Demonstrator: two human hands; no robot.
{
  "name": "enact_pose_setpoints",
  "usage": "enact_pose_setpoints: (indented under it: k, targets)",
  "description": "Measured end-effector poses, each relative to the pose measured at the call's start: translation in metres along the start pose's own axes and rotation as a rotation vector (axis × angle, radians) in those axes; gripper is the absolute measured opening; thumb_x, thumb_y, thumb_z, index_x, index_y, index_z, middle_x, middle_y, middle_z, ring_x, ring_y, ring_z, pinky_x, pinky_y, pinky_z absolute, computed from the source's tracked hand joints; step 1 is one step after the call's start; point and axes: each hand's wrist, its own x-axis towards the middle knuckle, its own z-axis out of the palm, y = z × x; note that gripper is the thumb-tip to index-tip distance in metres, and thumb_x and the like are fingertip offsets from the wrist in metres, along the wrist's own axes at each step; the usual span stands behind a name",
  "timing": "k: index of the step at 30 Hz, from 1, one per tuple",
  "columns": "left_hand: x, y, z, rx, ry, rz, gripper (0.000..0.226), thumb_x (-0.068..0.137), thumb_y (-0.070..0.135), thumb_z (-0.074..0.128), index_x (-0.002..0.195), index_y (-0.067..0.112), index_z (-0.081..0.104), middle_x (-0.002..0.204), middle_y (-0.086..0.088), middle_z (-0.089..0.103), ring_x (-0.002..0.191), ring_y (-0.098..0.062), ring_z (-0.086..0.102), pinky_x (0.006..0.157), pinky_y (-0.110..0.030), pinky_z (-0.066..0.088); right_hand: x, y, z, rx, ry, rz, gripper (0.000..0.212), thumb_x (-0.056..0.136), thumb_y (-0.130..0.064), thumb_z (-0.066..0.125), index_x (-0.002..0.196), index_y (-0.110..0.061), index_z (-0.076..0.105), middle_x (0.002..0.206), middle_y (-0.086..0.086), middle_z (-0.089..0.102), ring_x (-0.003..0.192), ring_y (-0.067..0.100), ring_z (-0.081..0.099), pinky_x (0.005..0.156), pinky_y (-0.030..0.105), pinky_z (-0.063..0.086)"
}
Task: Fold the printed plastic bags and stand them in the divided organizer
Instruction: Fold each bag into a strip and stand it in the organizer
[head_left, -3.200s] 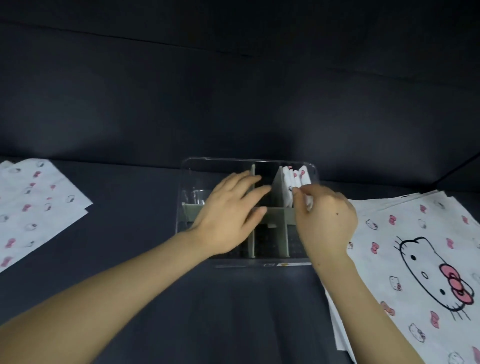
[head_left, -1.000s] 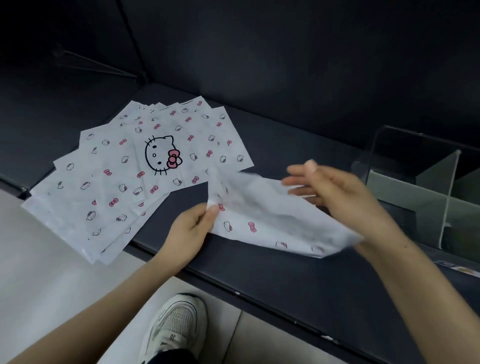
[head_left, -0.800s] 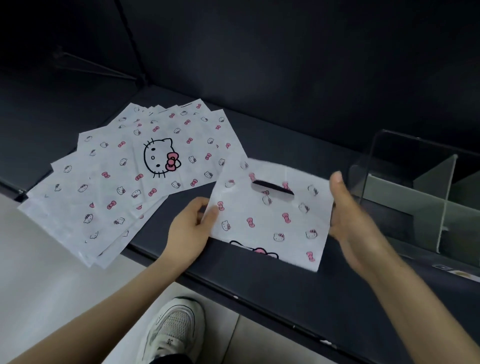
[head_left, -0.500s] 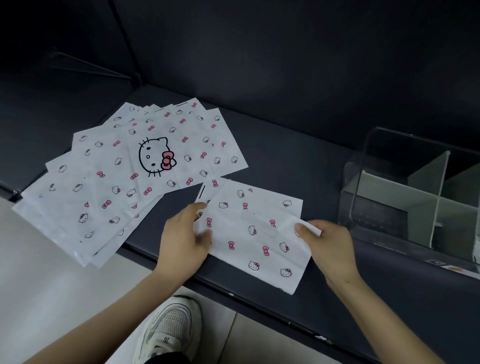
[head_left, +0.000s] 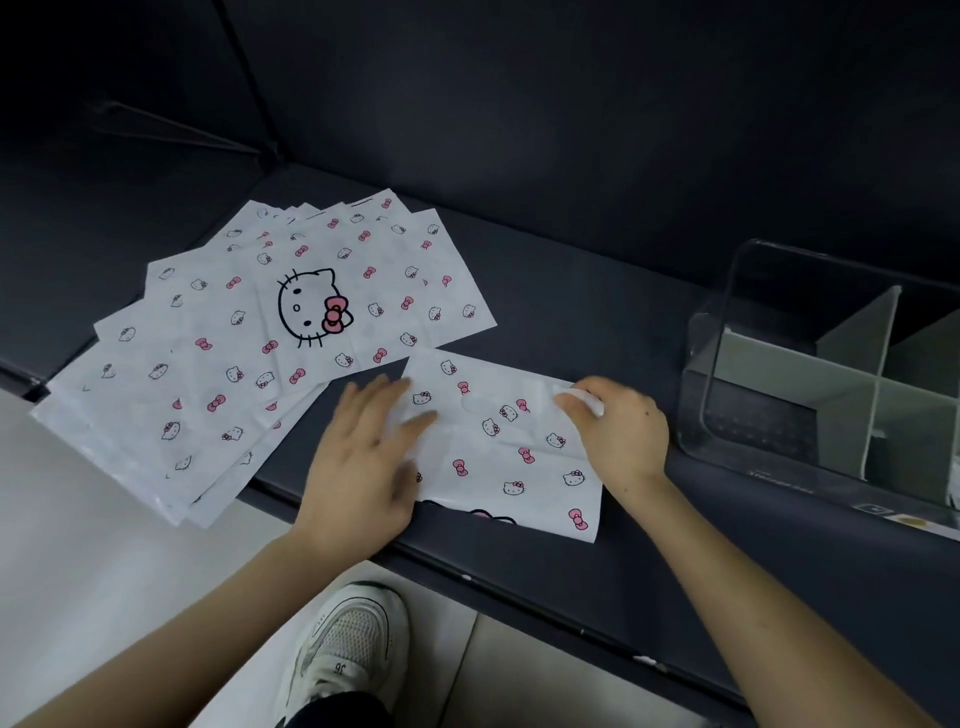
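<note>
Head view: folding under way. Left hand (head_left: 371, 457) lies flat, pressing the bag (head_left: 511, 467) at six o'clock while right hand (head_left: 621, 436) pinches its far corner. Next: crease it flat, then carry it to the organizer (head_left: 779, 366) at three o'clock.

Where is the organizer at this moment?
In the head view, the organizer stands at the right edge, on the dark shelf, just right of the right hand, which pinches the bag being folded.

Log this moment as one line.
phase: folding | left hand: pressing bag flat | right hand: pinching bag's folded edge | bag stack: left | organizer: right
</note>
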Motion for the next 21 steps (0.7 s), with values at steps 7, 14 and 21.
enact_pose_setpoints:
  k: [7, 14, 21]
  targets:
    - [-0.008, -0.001, 0.019, 0.062, -0.258, 0.094, 0.050, 0.101, 0.038, 0.027, 0.146, 0.020, 0.040, 0.154, -0.011, 0.030, 0.144, -0.029, 0.023, 0.119, -0.037, 0.011, 0.008, -0.002, -0.001, 0.018, -0.024, 0.060, 0.020, 0.090, -0.038, 0.061, 0.094, -0.020, 0.069, 0.086, 0.002, 0.069, 0.081, 0.024, 0.062, 0.066, 0.029, 0.041]
    - [-0.006, 0.002, 0.020, 0.143, -0.292, 0.072, 0.061, 0.099, 0.058, 0.019, 0.150, 0.025, 0.029, 0.158, -0.008, 0.022, 0.147, -0.023, 0.014, 0.118, -0.039, 0.008, 0.009, -0.002, 0.001, -0.055, -0.016, 0.039, 0.023, 0.093, -0.036, 0.057, 0.102, -0.017, 0.067, 0.091, 0.005, 0.069, 0.084, 0.026, 0.061, 0.067, 0.028, 0.037]
    - [-0.005, 0.002, 0.023, 0.155, -0.287, 0.046, 0.071, 0.092, 0.072, 0.021, 0.149, 0.030, 0.030, 0.159, -0.008, 0.019, 0.147, -0.024, 0.015, 0.116, -0.043, 0.012, 0.006, -0.007, -0.003, -0.165, -0.018, 0.038, 0.026, 0.095, -0.038, 0.054, 0.111, -0.018, 0.062, 0.097, 0.006, 0.068, 0.086, 0.027, 0.062, 0.065, 0.029, 0.037]
